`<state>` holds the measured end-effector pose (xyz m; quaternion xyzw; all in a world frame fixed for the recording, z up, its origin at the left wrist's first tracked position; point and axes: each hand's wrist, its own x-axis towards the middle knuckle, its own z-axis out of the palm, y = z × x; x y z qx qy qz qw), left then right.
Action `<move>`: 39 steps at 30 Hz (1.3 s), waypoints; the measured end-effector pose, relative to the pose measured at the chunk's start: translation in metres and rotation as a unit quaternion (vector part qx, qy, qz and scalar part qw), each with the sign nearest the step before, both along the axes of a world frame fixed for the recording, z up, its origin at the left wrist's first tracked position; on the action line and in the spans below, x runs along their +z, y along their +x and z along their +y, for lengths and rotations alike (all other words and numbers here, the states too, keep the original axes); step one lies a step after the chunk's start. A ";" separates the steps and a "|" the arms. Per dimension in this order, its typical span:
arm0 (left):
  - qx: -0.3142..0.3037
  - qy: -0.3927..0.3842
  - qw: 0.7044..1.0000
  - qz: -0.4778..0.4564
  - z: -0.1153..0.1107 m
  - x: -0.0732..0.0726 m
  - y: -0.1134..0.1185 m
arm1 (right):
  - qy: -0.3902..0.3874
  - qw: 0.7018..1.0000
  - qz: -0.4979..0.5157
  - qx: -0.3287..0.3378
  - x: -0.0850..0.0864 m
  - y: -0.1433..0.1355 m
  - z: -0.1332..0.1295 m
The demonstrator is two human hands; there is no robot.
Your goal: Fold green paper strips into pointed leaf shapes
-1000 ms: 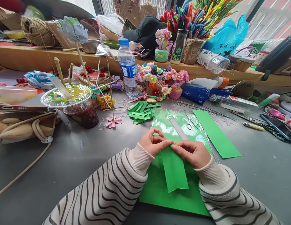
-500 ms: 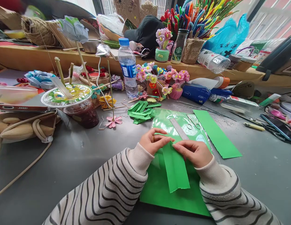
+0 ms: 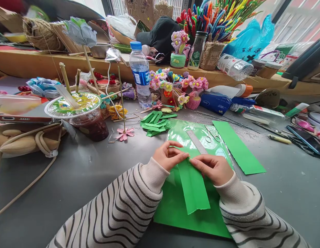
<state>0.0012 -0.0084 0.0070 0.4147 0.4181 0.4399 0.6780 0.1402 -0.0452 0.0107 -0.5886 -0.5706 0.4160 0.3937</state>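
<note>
A green paper strip (image 3: 194, 191) with a lengthwise crease hangs between my hands, its free end toward me. My left hand (image 3: 169, 154) pinches its far end between thumb and fingers. Beside it, my right hand (image 3: 214, 167) pinches the same end, fingertips almost touching the left thumb. Below lies a larger green paper sheet (image 3: 185, 222), partly in or under a clear plastic sleeve (image 3: 175, 132). On the sleeve rest a ruler (image 3: 196, 142) and small scissors (image 3: 212, 135), just past my fingers.
Folded green paper pieces (image 3: 156, 123) are piled at the sleeve's far left. A wider green strip (image 3: 238, 148) lies right. Left stand a drink cup (image 3: 89, 125) and a pink paper flower on a stick (image 3: 125, 134). A water bottle (image 3: 140, 77) stands behind; a crowded ledge (image 3: 160, 70) runs across the back.
The strip's near end has shifted very slightly toward me and to the right. Both hands keep their pinch at almost the same spot.
</note>
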 end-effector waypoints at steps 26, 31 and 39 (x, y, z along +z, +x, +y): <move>0.007 0.043 0.999 0.008 -0.004 -0.001 0.000 | -0.005 0.999 0.044 0.011 0.000 -0.005 -0.001; 0.001 0.030 1.000 0.003 -0.003 0.000 0.000 | 0.021 1.000 -0.002 0.018 0.002 -0.003 -0.001; -0.019 0.004 0.999 -0.038 -0.001 0.001 -0.001 | 0.046 0.999 -0.002 0.013 0.003 -0.001 -0.002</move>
